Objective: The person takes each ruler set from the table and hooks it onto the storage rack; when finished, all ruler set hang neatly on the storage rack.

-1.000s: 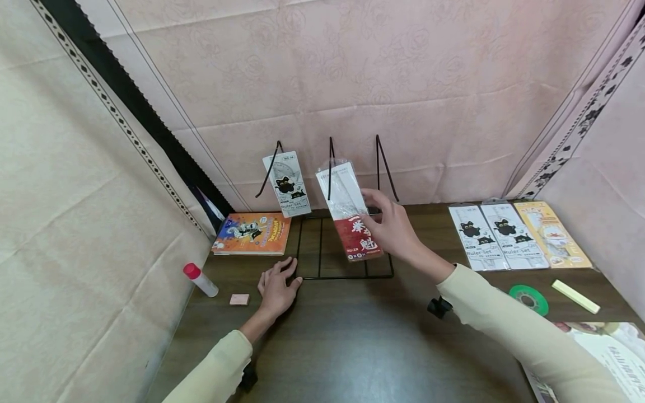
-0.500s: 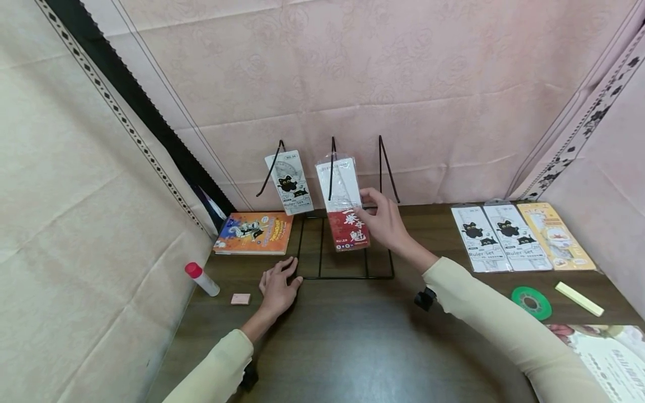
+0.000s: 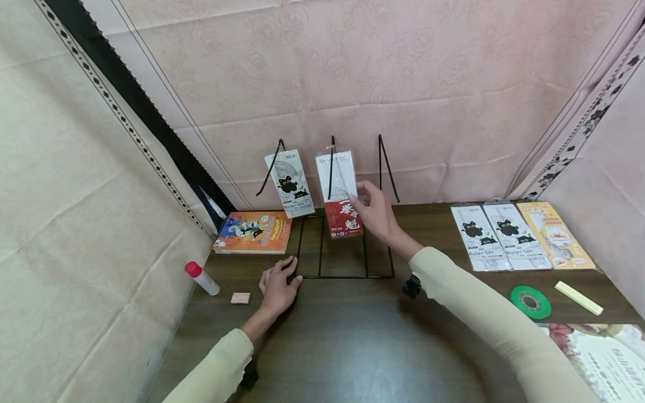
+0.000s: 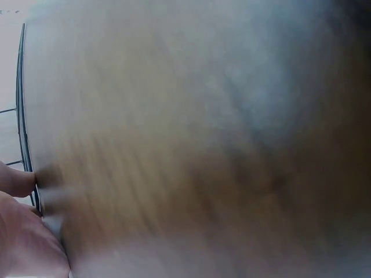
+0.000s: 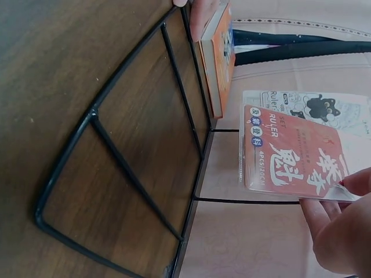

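Observation:
My right hand (image 3: 378, 215) pinches the right edge of a red-and-white ruler set packet (image 3: 344, 218), its thumb in front. The packet's top is at the middle hook (image 3: 331, 173) of a black wire display rack (image 3: 347, 277), and the hook's prong runs in front of it; whether it passes through the packet's hole I cannot tell. In the right wrist view the ruler set's red lower part (image 5: 290, 153) faces the camera. My left hand (image 3: 277, 285) holds the rack's front left corner between thumb and fingers. A grey cat ruler set (image 3: 289, 183) hangs on the left hook.
An orange book (image 3: 254, 232) lies left of the rack, with a glue stick (image 3: 202, 280) and an eraser (image 3: 240, 298) nearer. At right are grey and yellow packets (image 3: 554, 235), a green tape roll (image 3: 531, 302), a pale yellow strip (image 3: 578, 298) and a printed sheet (image 3: 604, 358).
My right hand has moved up and slightly left with the red-and-white ruler set, which now hangs straighter and farther back along the middle hook. My left hand stays on the rack's corner.

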`<control>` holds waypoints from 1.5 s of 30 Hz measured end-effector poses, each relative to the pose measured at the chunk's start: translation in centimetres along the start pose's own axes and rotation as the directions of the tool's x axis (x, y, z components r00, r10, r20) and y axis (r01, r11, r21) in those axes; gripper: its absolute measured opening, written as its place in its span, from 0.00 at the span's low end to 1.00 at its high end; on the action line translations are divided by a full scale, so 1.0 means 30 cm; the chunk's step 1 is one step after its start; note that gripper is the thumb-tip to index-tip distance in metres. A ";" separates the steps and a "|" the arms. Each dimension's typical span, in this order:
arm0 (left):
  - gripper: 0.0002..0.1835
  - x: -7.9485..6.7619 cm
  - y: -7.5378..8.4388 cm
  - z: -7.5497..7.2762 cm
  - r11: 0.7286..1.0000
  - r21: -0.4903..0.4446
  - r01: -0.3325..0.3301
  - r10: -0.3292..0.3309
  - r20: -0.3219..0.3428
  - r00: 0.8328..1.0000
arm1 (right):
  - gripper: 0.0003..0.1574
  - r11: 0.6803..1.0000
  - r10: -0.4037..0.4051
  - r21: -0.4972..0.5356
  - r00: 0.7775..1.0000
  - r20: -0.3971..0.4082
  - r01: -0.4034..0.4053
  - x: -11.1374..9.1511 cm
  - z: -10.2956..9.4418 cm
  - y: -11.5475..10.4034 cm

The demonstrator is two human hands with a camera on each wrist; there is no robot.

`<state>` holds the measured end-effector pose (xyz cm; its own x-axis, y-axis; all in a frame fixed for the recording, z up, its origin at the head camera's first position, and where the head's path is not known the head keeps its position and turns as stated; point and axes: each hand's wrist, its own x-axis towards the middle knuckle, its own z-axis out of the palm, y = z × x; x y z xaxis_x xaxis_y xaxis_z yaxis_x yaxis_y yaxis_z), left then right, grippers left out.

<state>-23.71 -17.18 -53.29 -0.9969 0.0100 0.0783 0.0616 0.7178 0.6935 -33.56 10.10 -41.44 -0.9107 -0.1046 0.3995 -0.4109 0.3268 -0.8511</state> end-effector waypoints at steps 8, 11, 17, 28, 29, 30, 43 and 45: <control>0.29 0.008 0.002 0.004 1.000 0.018 -0.003 0.003 -0.007 1.000 | 0.14 1.000 -0.004 -0.009 0.999 -0.034 0.003 0.040 0.007 0.013; 0.29 0.007 0.001 0.004 1.000 0.011 -0.008 0.008 -0.010 1.000 | 0.14 1.000 0.011 -0.022 0.998 -0.055 -0.013 0.055 0.013 0.020; 0.29 -0.003 -0.008 -0.003 1.000 -0.009 -0.002 0.002 -0.005 1.000 | 0.15 1.000 0.027 -0.005 0.997 -0.075 -0.027 0.085 0.039 0.043; 0.29 -0.005 -0.003 -0.005 1.000 -0.006 0.002 -0.002 0.018 1.000 | 0.14 0.999 0.031 -0.019 0.997 -0.072 -0.033 0.094 0.031 0.074; 0.30 -0.005 -0.002 -0.004 1.000 -0.005 -0.002 0.002 0.019 1.000 | 0.14 0.999 0.033 -0.015 0.997 -0.068 -0.034 0.093 0.028 0.077; 0.30 -0.005 -0.001 -0.003 1.000 -0.004 -0.005 0.005 0.020 1.000 | 0.14 0.999 0.034 -0.015 0.997 -0.067 -0.035 0.093 0.024 0.080; 0.30 -0.005 0.004 -0.005 1.000 -0.005 0.001 -0.001 0.044 0.999 | 0.17 1.000 0.013 -0.027 0.997 -0.072 -0.015 0.076 0.004 0.104; 0.30 -0.002 -0.001 -0.005 1.000 -0.007 0.003 -0.003 0.047 0.999 | 0.17 0.999 0.008 -0.032 0.996 -0.084 -0.010 0.072 -0.002 0.110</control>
<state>-23.65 -17.30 -53.20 -0.9983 0.0408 0.0423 0.0588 0.7131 0.6986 -36.90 11.00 -43.37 -0.9072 -0.0233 0.4201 -0.4000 0.3580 -0.8437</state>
